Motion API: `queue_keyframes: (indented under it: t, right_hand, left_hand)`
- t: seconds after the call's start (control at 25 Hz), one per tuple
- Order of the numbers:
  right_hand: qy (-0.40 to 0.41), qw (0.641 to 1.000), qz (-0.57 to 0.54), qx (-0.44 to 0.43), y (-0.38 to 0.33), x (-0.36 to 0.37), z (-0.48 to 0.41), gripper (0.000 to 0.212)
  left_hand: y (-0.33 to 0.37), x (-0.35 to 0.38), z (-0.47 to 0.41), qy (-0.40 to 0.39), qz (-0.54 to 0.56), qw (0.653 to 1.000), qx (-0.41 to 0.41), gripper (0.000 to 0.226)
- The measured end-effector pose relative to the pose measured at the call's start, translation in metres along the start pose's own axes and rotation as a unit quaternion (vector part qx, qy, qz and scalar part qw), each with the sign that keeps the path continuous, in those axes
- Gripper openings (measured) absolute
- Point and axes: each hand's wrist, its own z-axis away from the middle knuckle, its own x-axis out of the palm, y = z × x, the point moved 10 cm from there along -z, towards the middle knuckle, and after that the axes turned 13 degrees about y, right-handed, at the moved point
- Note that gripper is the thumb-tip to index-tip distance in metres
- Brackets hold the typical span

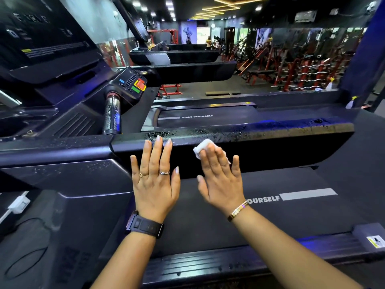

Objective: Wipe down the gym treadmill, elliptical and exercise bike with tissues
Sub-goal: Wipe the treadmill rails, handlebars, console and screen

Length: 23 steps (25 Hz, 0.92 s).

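White tissue (203,147), folded to a small wad, lies pressed under the flat fingers of the right hand (221,178) against the near face of the treadmill's side handrail (270,140). That hand is spread nearly flat, not clenched; it pins the tissue to the rail and does not pinch it. The left hand (155,182) is open and holds nothing, its fingertips resting on the rail's upper edge at about 9 o'clock from the tissue.

The rail's long axis runs from 9 o'clock to 3 o'clock across the view. Spray droplets (208,133) stand along its top surface, at 12 o'clock from the tissue and just beside it, and the wet band carries on toward 3 o'clock, well past the right hand. The chrome pulse grip (112,113) at 10 o'clock is also beaded.

Judgement: the right hand is the nearer to the unwiped stretch; the next stroke calls for a lift onto the top face, then travel along the axis toward 3 o'clock.
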Motion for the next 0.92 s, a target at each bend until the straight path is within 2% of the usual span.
queue_keyframes:
  t: [0.12, 0.32, 0.48, 0.64, 0.8, 0.92]
  right_hand:
    - [-0.024, 0.999, -0.026, 0.031, -0.009, 0.002, 0.029, 0.084]
    - [-0.002, 0.997, -0.032, -0.067, -0.030, 0.004, 0.003, 0.079]
    - [-0.010, 0.999, -0.036, 0.013, -0.016, 0.000, 0.008, 0.082]
    - [-0.032, 0.998, -0.039, -0.029, -0.037, 0.004, 0.026, 0.088]
    - [0.005, 0.998, -0.060, 0.017, -0.039, 0.008, -0.011, 0.083]
    - [-0.007, 0.995, -0.076, -0.056, -0.058, 0.009, 0.011, 0.084]
  left_hand:
    - [-0.002, 0.003, 0.000, -0.008, -0.006, 1.000, 0.010, 0.058]
    - [-0.005, 0.003, -0.003, -0.034, 0.008, 0.999, 0.027, 0.058]
    - [-0.010, -0.004, -0.003, -0.033, 0.022, 0.998, 0.039, 0.060]
    - [-0.030, -0.011, 0.004, -0.008, 0.008, 1.000, -0.001, 0.069]
    - [-0.044, -0.012, 0.014, -0.014, -0.013, 1.000, -0.016, 0.074]
    - [-0.048, -0.012, 0.016, -0.029, -0.015, 0.999, -0.025, 0.075]
